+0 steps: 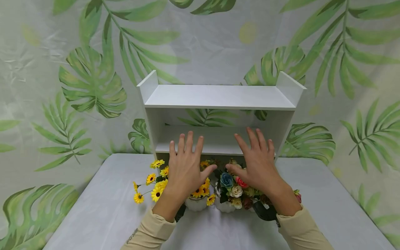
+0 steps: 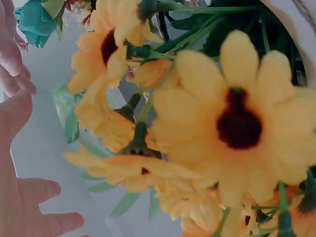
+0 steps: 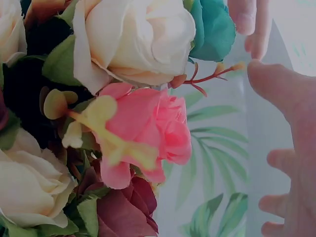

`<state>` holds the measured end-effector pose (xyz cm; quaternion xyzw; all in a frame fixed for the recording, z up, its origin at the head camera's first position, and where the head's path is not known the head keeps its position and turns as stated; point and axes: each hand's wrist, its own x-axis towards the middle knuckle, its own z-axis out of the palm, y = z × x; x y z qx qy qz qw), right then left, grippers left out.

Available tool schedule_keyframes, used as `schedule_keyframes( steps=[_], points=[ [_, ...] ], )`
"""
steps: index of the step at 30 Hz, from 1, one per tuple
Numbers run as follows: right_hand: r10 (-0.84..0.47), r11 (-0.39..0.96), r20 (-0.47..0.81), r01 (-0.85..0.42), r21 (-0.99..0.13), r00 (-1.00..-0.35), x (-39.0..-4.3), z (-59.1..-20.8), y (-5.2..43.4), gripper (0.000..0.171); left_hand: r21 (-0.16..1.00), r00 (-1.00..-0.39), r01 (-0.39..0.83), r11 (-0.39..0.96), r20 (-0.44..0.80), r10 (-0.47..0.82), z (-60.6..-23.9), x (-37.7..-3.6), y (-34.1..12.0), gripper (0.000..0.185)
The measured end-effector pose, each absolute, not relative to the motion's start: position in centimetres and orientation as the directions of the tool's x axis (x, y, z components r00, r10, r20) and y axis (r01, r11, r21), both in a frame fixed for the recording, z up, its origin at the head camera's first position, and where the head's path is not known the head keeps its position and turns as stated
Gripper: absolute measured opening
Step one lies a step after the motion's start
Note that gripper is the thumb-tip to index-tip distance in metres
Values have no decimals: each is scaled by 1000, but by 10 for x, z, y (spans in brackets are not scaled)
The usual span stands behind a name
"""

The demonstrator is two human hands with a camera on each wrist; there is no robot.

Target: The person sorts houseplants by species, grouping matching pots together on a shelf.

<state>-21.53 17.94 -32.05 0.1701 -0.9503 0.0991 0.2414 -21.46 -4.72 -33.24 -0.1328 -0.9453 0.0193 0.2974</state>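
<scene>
Sunflower pot [image 1: 196,203] and rose pot [image 1: 225,206] under flat, spread left hand [image 1: 185,169] and right hand [image 1: 257,165], empty; white shelf [image 1: 218,98] at 12 o'clock, head view only.

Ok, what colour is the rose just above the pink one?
Cream white; the rose above the pink rose shows best in the right wrist view.

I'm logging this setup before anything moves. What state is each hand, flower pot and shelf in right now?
left hand: open, fingers spread, above the yellow flower pot
right hand: open, fingers spread, above the rose pot
yellow flower pot: upright on the table
rose pot: upright, beside it
shelf unit: upright, visible shelves bare
</scene>
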Motion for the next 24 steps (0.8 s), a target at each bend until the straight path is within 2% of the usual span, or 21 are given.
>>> schedule_keyframes(
  steps=[7,9,12,16,19,24],
  points=[
    [-237,926,494,-348,-146,-837,-215,-317,181,81,-104,-791,269,957,543,282,-329,-215,-48,93],
    [-225,921,542,-358,-154,-810,-215,-317,182,74,-81,-797,295,952,529,292,-326,-215,-50,91],
    [-200,896,649,-406,-182,-733,-215,-317,185,61,-34,-778,355,934,544,316,-322,-213,-57,83],
    [-174,849,734,-478,-226,-657,-212,-314,192,47,15,-683,464,885,642,348,-318,-210,-72,63],
    [-178,821,724,-506,-264,-666,-207,-312,197,41,43,-634,515,856,691,347,-316,-206,-84,55],
    [-203,801,670,-514,-306,-714,-195,-307,209,40,63,-630,544,837,689,358,-312,-198,-102,55]
  ],
)
